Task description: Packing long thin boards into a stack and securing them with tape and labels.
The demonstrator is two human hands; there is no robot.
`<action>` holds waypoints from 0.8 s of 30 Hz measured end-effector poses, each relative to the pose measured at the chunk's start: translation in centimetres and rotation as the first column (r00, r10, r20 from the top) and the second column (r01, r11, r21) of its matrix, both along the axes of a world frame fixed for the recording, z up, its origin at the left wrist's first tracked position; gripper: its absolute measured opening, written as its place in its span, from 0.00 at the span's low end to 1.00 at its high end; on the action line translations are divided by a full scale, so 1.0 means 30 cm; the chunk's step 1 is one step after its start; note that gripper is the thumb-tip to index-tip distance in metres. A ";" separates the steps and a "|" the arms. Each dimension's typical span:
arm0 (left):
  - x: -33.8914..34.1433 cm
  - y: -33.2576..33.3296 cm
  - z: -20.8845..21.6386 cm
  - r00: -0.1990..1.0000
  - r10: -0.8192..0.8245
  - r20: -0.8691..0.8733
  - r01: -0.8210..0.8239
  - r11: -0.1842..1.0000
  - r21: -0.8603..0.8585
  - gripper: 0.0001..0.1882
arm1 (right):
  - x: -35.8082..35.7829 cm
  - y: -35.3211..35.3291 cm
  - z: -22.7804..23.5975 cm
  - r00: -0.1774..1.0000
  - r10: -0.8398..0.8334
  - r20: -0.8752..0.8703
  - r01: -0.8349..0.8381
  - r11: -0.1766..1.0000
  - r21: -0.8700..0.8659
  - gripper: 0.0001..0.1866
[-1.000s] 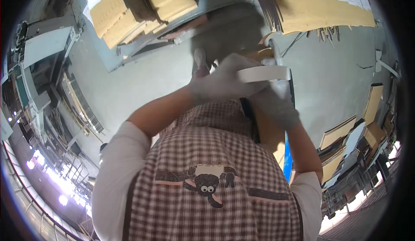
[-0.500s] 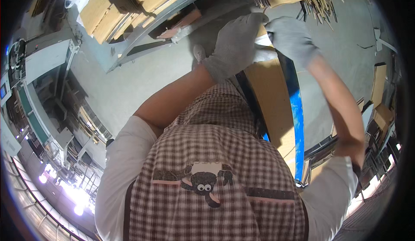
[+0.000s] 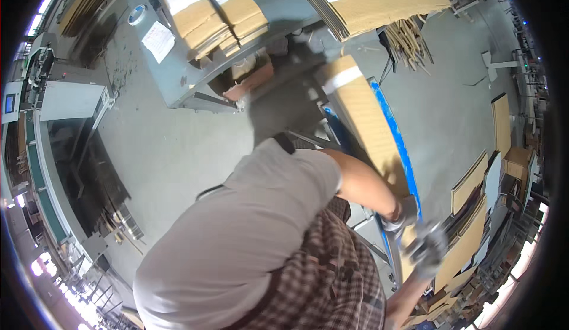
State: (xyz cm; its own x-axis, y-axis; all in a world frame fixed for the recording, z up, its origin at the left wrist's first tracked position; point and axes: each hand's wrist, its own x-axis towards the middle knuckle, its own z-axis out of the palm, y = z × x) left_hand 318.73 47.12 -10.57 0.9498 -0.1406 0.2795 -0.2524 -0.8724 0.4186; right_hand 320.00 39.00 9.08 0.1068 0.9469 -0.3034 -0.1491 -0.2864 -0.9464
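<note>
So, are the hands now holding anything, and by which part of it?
It cannot be told: the grey-gloved left hand and blurred right hand overlap the long tan cardboard piece, but no hold shows.

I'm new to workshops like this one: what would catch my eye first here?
Probably the long cardboard piece right of centre, with a white band across its far end. Toward its lower part are the left hand and the right hand, both gloved, the right too blurred to show what it holds. At the top, paper-topped cardboard stacks stand out too.
</note>
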 end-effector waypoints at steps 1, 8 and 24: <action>0.068 -0.004 -0.046 0.957 0.135 -0.256 -0.183 0.968 -0.173 0.27 | -0.162 0.000 0.063 1.000 -0.024 0.018 0.030 0.857 -0.514 0.37; -0.482 0.396 0.332 0.828 -0.509 -0.234 0.378 0.816 -0.438 0.38 | -0.251 -1.030 -0.187 0.147 -0.979 0.141 0.959 0.176 0.220 0.25; -1.314 0.448 0.171 0.824 0.532 -0.192 -0.452 0.417 -0.788 0.45 | -0.624 0.340 -0.366 0.784 0.100 0.612 -0.314 0.915 0.253 0.53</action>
State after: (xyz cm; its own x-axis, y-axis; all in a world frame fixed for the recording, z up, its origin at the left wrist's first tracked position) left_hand 279.30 60.57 -5.45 0.7517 0.6530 0.0922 0.0444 -0.1896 0.9809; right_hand 301.28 49.20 -1.89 -0.0513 0.9957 0.0777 0.4792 0.0928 -0.8728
